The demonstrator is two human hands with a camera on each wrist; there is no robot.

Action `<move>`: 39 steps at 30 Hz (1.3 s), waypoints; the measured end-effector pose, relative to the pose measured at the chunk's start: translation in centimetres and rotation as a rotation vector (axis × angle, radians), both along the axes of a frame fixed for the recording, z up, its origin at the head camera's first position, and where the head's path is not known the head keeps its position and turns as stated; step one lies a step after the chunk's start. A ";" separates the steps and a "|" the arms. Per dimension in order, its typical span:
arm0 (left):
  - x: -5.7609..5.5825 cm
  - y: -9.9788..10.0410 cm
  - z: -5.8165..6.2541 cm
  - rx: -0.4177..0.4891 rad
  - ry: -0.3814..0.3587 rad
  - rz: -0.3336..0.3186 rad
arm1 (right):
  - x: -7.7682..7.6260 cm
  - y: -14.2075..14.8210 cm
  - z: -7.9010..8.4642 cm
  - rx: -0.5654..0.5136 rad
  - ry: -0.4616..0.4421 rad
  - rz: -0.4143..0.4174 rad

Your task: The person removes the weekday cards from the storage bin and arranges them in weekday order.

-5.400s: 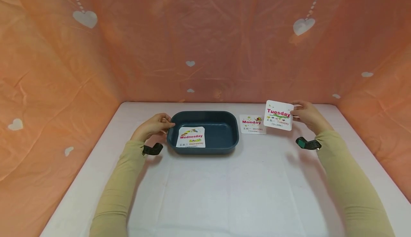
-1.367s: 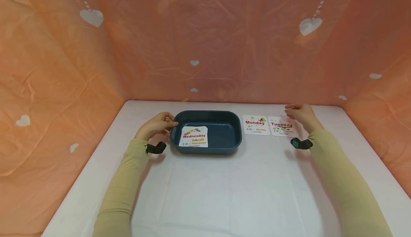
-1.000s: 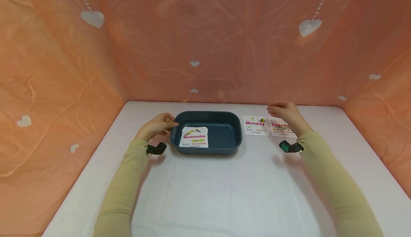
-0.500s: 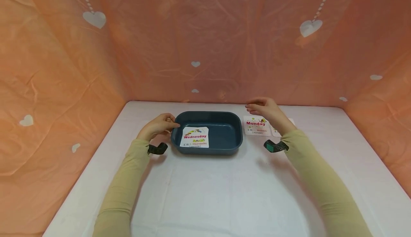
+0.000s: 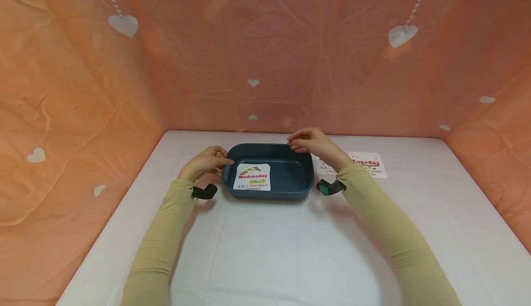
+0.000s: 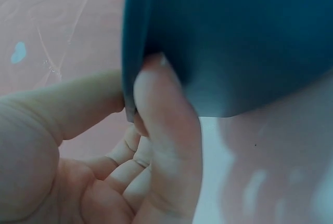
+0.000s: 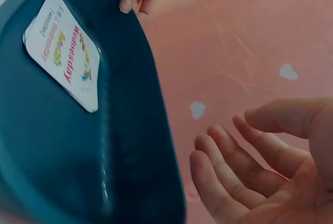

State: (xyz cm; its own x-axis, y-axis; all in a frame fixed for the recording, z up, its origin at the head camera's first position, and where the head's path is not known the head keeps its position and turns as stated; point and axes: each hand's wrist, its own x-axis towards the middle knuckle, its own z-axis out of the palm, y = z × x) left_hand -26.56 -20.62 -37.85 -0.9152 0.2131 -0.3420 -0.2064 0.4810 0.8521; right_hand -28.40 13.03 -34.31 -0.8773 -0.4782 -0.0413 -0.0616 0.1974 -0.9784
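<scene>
Near the far edge of the tabletop (image 5: 290,250), the left hand (image 5: 204,163) pinches the tray (image 5: 288,177) by its left wall, probably steadying it. The right hand (image 5: 315,143), fingers loosely parted, hovers at its far-right corner, holding nothing. The Wednesday card (image 5: 252,177) lies inside; the Monday card (image 5: 325,166) and Tuesday card (image 5: 370,163) adjoin rightward, presumably for legibility.

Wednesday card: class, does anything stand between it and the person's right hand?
Only the tray's far wall: in the right wrist view it shows between the right hand and the Wednesday card. Nothing visible blocks a path from above; the left hand grips the tray's left end, aside.
</scene>
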 end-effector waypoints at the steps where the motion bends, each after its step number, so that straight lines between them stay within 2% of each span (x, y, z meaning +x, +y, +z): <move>1: 0.0 0.0 0.0 0.000 -0.001 0.000 | -0.1 -0.3 -0.1 0.003 -0.016 0.020; 6: 0.1 0.1 0.0 0.007 -0.002 -0.003 | -0.2 -1.6 -0.7 0.054 -0.065 0.107; 13: 1.9 1.2 3.0 0.010 -0.042 -0.017 | -0.9 -2.9 -1.6 0.120 -0.104 0.117; 16: 2.1 1.3 3.2 0.013 -0.040 -0.016 | -1.2 -3.4 -1.9 0.143 -0.108 0.127; 20: 1.9 1.3 2.9 0.019 -0.035 -0.018 | -1.2 -3.9 -2.0 0.157 -0.130 0.134; 29: 0.4 0.3 0.5 0.044 -0.017 -0.010 | -1.6 -4.7 -2.4 0.201 -0.181 0.133; 34: 0.2 0.2 0.2 0.020 0.010 -0.017 | -2.0 -4.8 -2.6 0.231 -0.201 0.128; 39: 0.3 0.1 0.1 0.010 0.016 -0.015 | -2.1 -5.2 -2.7 0.287 -0.235 0.163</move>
